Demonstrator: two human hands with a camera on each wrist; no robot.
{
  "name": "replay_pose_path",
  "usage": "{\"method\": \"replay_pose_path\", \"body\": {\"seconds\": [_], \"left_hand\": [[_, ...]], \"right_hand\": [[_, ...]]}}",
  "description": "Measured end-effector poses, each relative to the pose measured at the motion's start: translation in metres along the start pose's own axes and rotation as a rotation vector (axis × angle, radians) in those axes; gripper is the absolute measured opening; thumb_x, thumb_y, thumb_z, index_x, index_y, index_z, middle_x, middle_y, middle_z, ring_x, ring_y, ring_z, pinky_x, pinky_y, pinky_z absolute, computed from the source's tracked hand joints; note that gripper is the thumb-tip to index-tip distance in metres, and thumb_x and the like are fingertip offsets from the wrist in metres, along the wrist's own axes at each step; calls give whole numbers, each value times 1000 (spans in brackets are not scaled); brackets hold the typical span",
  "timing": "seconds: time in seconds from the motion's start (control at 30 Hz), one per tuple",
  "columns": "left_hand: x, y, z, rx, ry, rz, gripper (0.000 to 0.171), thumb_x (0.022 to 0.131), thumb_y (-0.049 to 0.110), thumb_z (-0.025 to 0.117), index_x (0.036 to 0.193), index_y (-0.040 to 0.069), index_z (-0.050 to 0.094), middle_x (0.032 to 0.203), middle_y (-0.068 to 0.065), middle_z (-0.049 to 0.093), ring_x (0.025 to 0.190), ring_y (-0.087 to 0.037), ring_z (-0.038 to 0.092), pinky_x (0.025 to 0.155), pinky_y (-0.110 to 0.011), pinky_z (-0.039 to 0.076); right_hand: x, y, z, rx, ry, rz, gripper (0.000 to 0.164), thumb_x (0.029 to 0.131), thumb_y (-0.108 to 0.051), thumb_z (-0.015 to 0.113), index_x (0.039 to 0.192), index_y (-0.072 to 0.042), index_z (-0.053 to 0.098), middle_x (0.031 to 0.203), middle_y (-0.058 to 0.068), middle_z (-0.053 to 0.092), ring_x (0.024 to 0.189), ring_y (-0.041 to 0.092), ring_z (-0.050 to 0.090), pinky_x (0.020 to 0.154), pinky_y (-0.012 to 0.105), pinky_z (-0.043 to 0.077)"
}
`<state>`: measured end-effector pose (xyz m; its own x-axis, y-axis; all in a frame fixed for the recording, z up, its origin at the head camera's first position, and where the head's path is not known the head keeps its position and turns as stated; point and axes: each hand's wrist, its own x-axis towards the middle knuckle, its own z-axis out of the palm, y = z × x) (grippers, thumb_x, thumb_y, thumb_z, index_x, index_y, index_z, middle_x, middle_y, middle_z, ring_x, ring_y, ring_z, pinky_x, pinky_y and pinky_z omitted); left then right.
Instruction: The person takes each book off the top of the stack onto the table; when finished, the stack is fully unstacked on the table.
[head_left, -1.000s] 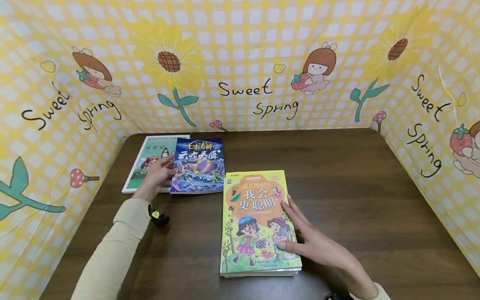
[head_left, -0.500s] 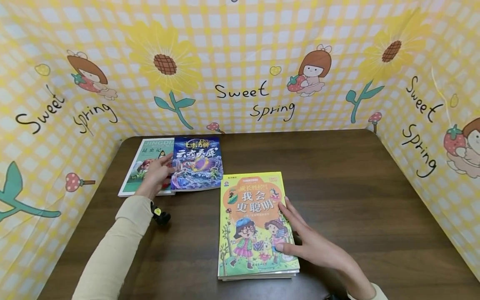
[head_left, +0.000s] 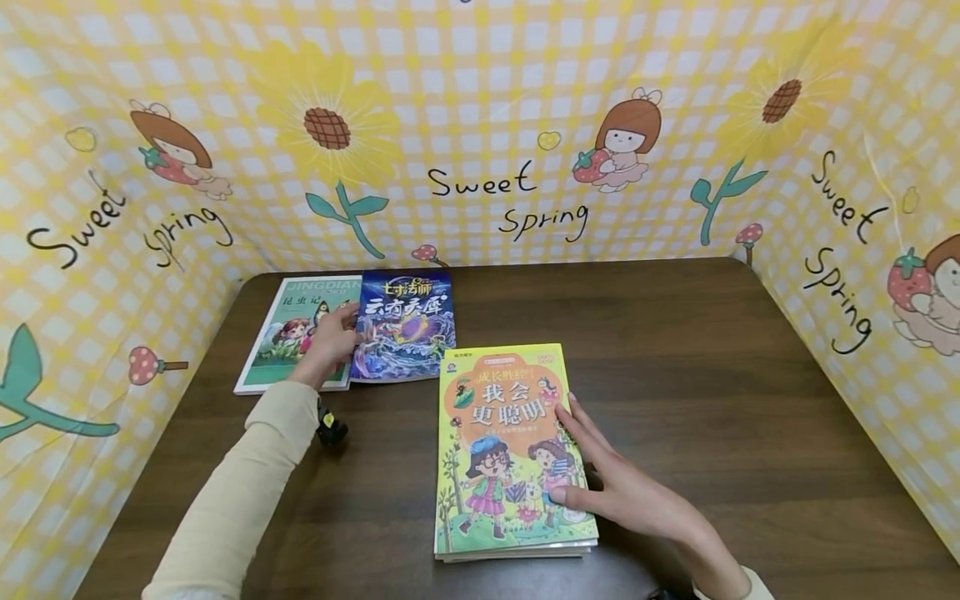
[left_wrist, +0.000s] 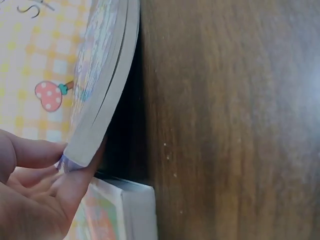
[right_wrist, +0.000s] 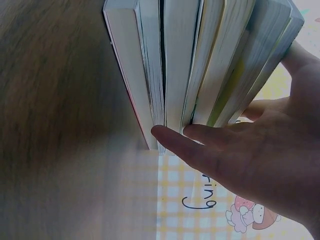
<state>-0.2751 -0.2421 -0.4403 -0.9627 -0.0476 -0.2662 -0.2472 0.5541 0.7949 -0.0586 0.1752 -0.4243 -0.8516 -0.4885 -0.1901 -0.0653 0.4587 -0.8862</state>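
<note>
At the far left corner of a brown wood-grained table (head_left: 660, 375), a green book (head_left: 288, 337) lettered 昆虫记, with JINGDIAN in pale capitals across its top, lies beside a blue book (head_left: 408, 333). The blue cover carries a gold title ending in 法师 over larger white characters, with swirling waves and a purple-and-orange oval. The left hand (head_left: 332, 342) pinches the blue book's near-left corner, thumb above and fingers beneath; in the left wrist view its pages bow upward in a smooth curve, a dark gap under them.

Nearer the person, at the middle of the table, stands a stack of several paperbacks (right_wrist: 200, 65), their cream and white page edges in uneven thicknesses. On top is a yellow book (head_left: 513, 467) reading 我会更聪明 in white on an orange shape, above two cartoon children (one in a blue beret and glasses). The right hand (head_left: 630, 492) grasps nothing: its fingers lie extended against the stack's right side, the thumb resting on the yellow cover.

The left arm wears a beige sleeve (head_left: 240, 492), with a black device (head_left: 332, 425) at the wrist. Creased yellow-and-white checked cloth (head_left: 480, 100) walls the table's back and sides, printed "Sweet Spring" among sunflowers, spotted mushrooms and strawberry-hugging figures.
</note>
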Motion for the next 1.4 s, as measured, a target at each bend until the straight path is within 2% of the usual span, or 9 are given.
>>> {"method": "replay_pose_path", "body": {"seconds": [0.07,0.17,0.27,0.43,0.63,0.77,1.0,1.23,1.4], "left_hand": [[-2,3,-1,62,28,28,64,91,-4,50,151,5,30,146,-26,38,122,-38,46,58,-28,44],[-7,8,-4,157,58,67,54,93,-1,48,146,1,38,141,-26,44,99,-36,56,61,-30,45],[-12,13,-6,193,37,79,46,96,4,45,142,-1,44,141,-24,45,84,-31,57,61,-35,51],[-13,22,-2,146,-45,96,43,100,9,42,140,-6,43,140,-26,45,111,-35,54,79,-40,55],[-18,22,3,196,-55,118,41,100,9,42,137,-8,45,138,-28,46,120,-40,48,96,-52,45],[-29,27,5,229,-35,174,40,100,9,44,137,-7,47,137,-28,48,124,-42,46,100,-54,40],[-62,41,20,185,-19,310,39,98,9,49,135,-1,52,128,-25,57,103,-36,60,78,-44,51],[-106,34,50,68,-68,328,41,99,12,53,138,1,49,135,-22,52,112,-35,59,92,-45,50],[-129,26,67,-44,-133,304,47,100,14,52,143,-2,41,141,-21,47,123,-34,52,95,-40,48]], "right_hand": [[0,0,1,-6,-2,3,90,89,-41,67,154,-40,4,159,-11,-15,145,32,2,104,63,29],[0,1,1,-9,-8,14,90,89,-42,67,154,-41,4,159,-12,-15,145,31,2,105,64,28],[-1,1,-1,-4,-11,15,91,90,-41,67,154,-40,3,159,-11,-16,145,33,0,104,66,27],[-2,1,-2,-4,11,-4,90,90,-40,67,154,-40,3,160,-9,-16,145,35,1,103,66,28],[0,2,2,-4,-10,-17,89,91,-40,66,154,-38,4,159,-11,-15,145,33,4,104,62,31],[0,2,3,14,-23,-4,90,90,-39,67,154,-39,3,159,-12,-16,145,32,1,105,62,30],[0,0,0,2,4,-28,91,90,-39,68,154,-38,4,160,-8,-15,145,33,0,105,64,28],[0,-1,0,-11,7,-19,91,89,-41,68,154,-38,5,160,-9,-15,145,33,2,104,64,28],[0,-1,0,-18,15,-27,91,89,-42,68,155,-37,5,160,-6,-14,145,33,2,103,67,27]]}}
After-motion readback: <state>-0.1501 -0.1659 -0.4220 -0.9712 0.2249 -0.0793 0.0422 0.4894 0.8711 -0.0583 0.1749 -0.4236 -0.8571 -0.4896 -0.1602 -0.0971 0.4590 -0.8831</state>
